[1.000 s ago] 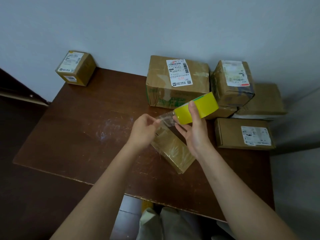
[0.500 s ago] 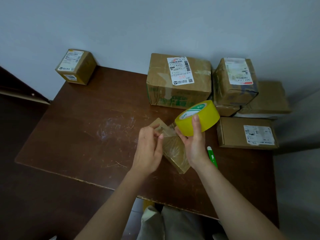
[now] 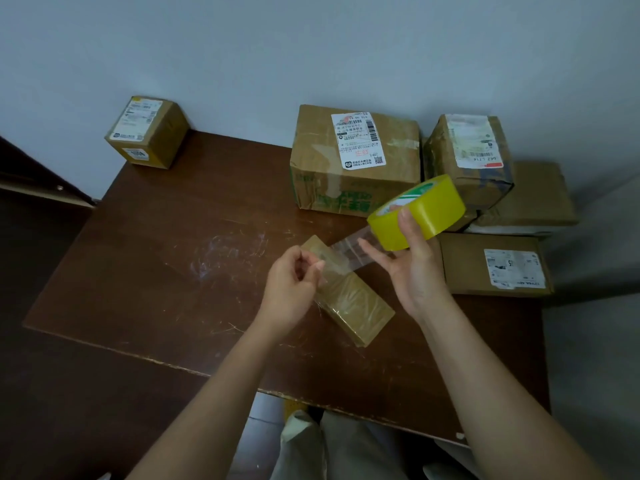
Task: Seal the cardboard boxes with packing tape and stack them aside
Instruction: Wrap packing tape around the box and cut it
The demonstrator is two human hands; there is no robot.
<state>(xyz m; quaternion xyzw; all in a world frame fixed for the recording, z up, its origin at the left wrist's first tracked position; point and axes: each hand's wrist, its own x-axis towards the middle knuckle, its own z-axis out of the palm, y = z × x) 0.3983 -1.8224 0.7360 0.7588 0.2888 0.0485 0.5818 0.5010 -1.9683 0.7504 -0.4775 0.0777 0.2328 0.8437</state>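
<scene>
1. The work surface was a dark brown wooden table point(image 3: 156, 271), scratched and scuffed near its centre, set against a plain pale wall point(image 3: 311, 46).
2. A small labelled box point(image 3: 147, 131) stood at the table's far left corner.
3. A large labelled box point(image 3: 353, 161) stood at the far edge, with a cluster of further boxes point(image 3: 467, 157) just to its right and a flat labelled box point(image 3: 495, 263) nearer the person.
4. The small flat box point(image 3: 346, 296) under work lay near the table's centre, angled, its top glossy with tape.
5. The right hand point(image 3: 412, 265) gripped the yellow tape roll point(image 3: 417, 211), raised above the table.
6. The left hand point(image 3: 294, 289) pinched the free end of the clear tape strip point(image 3: 349, 249), stretched from the roll over the small flat box.
</scene>
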